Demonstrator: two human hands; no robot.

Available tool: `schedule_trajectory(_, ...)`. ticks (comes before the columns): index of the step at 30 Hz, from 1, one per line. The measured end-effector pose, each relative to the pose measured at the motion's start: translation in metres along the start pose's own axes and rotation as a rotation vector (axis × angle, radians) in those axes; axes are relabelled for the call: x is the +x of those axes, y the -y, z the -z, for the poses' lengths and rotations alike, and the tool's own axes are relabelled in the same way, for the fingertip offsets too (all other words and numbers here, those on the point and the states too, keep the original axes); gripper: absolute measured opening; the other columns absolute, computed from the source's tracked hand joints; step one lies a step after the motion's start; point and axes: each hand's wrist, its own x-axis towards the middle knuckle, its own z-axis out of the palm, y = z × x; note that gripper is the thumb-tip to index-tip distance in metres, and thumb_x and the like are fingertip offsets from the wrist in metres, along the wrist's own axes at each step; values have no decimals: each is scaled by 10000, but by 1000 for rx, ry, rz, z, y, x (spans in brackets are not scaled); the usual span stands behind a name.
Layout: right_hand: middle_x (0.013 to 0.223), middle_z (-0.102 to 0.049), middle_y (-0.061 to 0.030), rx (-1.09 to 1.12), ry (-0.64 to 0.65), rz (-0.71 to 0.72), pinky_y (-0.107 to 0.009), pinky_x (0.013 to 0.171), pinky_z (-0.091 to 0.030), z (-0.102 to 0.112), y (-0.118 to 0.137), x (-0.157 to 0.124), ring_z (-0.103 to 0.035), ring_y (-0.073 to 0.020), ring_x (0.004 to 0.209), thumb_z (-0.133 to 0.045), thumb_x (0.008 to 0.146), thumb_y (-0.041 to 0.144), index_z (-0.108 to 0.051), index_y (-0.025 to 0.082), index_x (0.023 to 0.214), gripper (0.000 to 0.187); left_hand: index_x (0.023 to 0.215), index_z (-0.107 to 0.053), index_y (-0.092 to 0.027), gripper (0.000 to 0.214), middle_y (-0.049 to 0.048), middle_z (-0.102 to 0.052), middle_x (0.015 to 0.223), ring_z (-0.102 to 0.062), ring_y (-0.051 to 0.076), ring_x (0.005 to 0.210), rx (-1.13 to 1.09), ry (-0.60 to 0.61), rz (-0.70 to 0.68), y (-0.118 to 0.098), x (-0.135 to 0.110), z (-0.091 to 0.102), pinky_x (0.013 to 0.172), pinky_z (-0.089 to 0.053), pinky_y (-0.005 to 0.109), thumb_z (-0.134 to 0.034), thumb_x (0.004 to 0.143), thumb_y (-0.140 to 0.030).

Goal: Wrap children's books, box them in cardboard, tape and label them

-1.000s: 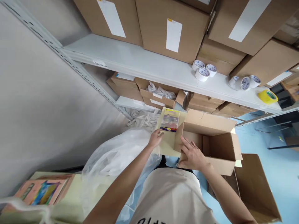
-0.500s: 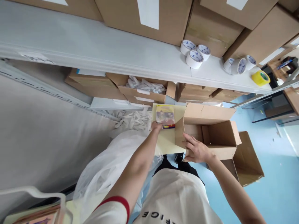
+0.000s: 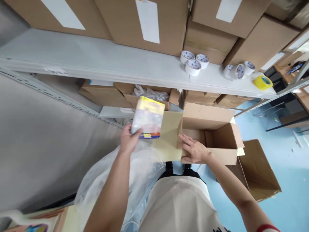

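Note:
My left hand [image 3: 129,138] grips a flat printed pack [image 3: 149,117] by its lower left corner, thumb on top. The pack has a yellow upper edge and a blue and red lower edge; motion blurs its face. It is raised above the left end of a pale yellow tabletop [image 3: 167,137]. On that surface stands a cardboard box [image 3: 210,156] with its flaps spread. My right hand [image 3: 194,149] lies on the box's near left corner and flap, fingers stretched out and slightly apart. Parts of the box's inside are hidden by its walls.
A grey shelf [image 3: 116,56] runs across in front, carrying large cartons [image 3: 169,19], white tape rolls [image 3: 193,67] and a yellow tape roll [image 3: 262,82]. Below it sits a carton of white pieces [image 3: 151,93]. Another open carton [image 3: 262,170] is at lower right, clear plastic sheeting [image 3: 103,180] at left.
My left hand has lifted the pack off the tabletop and carried it left and up towards me. My right hand stays at the box's near left corner. The view has shifted slightly.

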Motion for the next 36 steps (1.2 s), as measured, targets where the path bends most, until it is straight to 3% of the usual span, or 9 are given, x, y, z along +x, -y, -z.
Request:
schedule_trajectory(4, 1597, -263, -167, -58, -80, -13, -543, 1182, -249, 5, -1, -14, -275, -326, 1465, -630, 840, 567, -413, 191, 1453, 751, 812, -541, -191, 367, -43, -637, 725, -565, 100, 612, -16, -52, -139, -65, -28, 15, 569, -507, 205, -731, 504, -252)
schedule_trajectory(7, 1608, -231, -162, -120, -248, -199, -622, 1178, -161, 15, -14, -55, -197, -370, 1483, -595, 822, 646, -343, 217, 1495, 837, 779, -558, -191, 364, -58, -607, 652, -539, 104, 574, 132, -43, -286, -114, -52, 6, 496, -480, 194, -748, 482, -283)
schedule_trajectory(11, 1615, -150, -214, -171, -510, -643, -727, 1110, -157, 17, -51, -133, -118, -451, 1479, -580, 786, 706, -130, 191, 1557, 1031, 798, -596, -181, 337, -37, -630, 727, -576, 119, 651, 256, 229, -478, -164, -81, -31, 559, -510, 203, -774, 539, -302)
schedule_trajectory(14, 1579, -205, -279, -98, -518, -808, -739, 1046, -271, 4, -78, -172, -200, -491, 1446, -579, 712, 790, -20, 152, 1558, 1198, 828, -616, -160, 336, -9, -639, 780, -607, 146, 695, 334, 551, -447, -181, -90, -77, 614, -539, 249, -794, 571, -284)
schedule_trajectory(18, 1574, -213, -285, 83, -462, -838, -595, 968, -466, -14, -96, -181, -308, -441, 1424, -563, 703, 809, 33, 128, 1551, 1240, 821, -616, -174, 295, -5, -636, 782, -634, 174, 725, 511, 868, -401, -170, -87, -147, 630, -518, 252, -774, 603, -295)
schedule_trajectory(23, 1591, -196, -250, 152, -470, -865, -526, 961, -492, -18, -99, -171, -303, -398, 1437, -599, 685, 791, 26, 127, 1552, 1258, 836, -636, -180, 242, -5, -669, 834, -593, 157, 738, 786, 992, -545, -124, -81, -199, 664, -457, 239, -707, 639, -302)
schedule_trajectory(27, 1585, -221, -245, 160, -504, -866, -525, 967, -483, -20, -102, -168, -307, -395, 1433, -614, 693, 769, 19, 125, 1554, 1247, 809, -616, -175, 229, -14, -652, 773, -568, 142, 691, 801, 1023, -470, -89, -81, -214, 635, -427, 238, -686, 628, -296)
schedule_trajectory(32, 1575, -236, -262, 181, -540, -805, -546, 1008, -456, -21, -110, -165, -300, -397, 1436, -614, 700, 766, -12, 107, 1552, 1233, 842, -619, -169, 390, -9, -661, 735, -604, 165, 671, 710, 1080, -240, -59, -81, -221, 615, -447, 260, -745, 565, -412)
schedule_trajectory(36, 1582, -223, -254, 199, -522, -789, -548, 997, -468, -21, -117, -164, -291, -400, 1440, -645, 698, 733, -8, 115, 1552, 1232, 1077, -655, -170, 687, 121, -702, 1111, -646, 304, 1037, 903, 1082, -240, -54, -89, -222, 866, -487, 379, -794, 487, -491)
